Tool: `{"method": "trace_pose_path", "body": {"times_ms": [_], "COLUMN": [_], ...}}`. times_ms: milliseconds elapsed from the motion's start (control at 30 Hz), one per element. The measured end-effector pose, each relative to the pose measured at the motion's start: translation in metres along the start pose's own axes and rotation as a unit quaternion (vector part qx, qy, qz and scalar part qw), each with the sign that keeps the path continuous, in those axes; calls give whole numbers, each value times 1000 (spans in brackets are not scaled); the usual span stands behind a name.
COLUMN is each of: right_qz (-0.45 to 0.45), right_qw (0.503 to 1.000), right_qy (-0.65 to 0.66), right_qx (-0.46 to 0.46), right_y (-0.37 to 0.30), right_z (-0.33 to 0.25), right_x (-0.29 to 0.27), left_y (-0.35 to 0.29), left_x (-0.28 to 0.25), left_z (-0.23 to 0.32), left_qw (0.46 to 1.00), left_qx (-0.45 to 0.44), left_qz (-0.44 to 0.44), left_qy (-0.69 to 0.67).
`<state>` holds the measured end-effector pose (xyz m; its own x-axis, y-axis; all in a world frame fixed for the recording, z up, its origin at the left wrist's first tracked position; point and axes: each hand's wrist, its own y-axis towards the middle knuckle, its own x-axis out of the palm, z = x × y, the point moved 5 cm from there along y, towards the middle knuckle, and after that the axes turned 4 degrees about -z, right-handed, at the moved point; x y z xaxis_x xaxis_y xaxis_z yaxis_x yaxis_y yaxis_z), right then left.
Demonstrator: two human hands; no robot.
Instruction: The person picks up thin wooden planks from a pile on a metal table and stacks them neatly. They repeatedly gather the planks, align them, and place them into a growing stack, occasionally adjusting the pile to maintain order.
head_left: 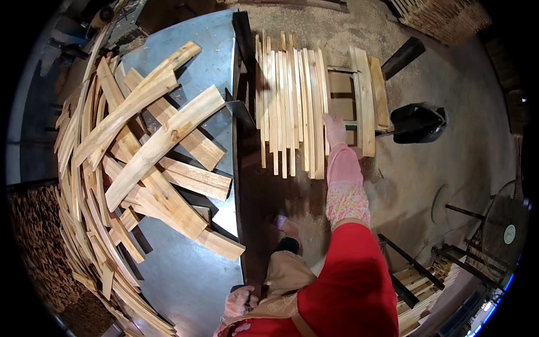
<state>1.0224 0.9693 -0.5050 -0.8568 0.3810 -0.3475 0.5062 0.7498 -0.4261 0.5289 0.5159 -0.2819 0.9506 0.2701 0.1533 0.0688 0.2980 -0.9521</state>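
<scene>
My right hand (336, 132), in a pale pink glove with a floral sleeve cuff, reaches forward to a row of narrow wooden strips (289, 104). Its fingers are stretched out along the right side of the row and touch the outermost strip. The strips stand side by side on a dark metal frame (349, 124), their ends uneven. Right of a gap, two wider boards (364, 101) lie across the same frame. My left hand (240, 301), also gloved, is low beside the table's near edge with its fingers curled in. Whatever it may hold is hidden.
A metal-topped table (185, 269) on the left bears crossed curved boards (165, 146) and a long heap of thin strips (84, 208). A black container (420, 123) is on the floor at right. Stacked wood (443, 19) stands far right, a round fan (505, 227) near right.
</scene>
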Motion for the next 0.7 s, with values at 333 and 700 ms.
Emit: {"method": "trace_pose_path", "body": {"times_ms": [333,700], "right_qz": [17,-172], "right_qw": [998,950], "right_qy": [42,259], "right_qx": [-45,-2], "right_y": [55,43], "right_z": [16,17], "right_x": [25,5], "left_y": [2,13], "left_x": [-6,-19], "left_z": [9,-12], "left_qw": [994,997], "left_qx": [-39,-28], "left_qz": [-22,-65], "left_qy": [99,36]}}
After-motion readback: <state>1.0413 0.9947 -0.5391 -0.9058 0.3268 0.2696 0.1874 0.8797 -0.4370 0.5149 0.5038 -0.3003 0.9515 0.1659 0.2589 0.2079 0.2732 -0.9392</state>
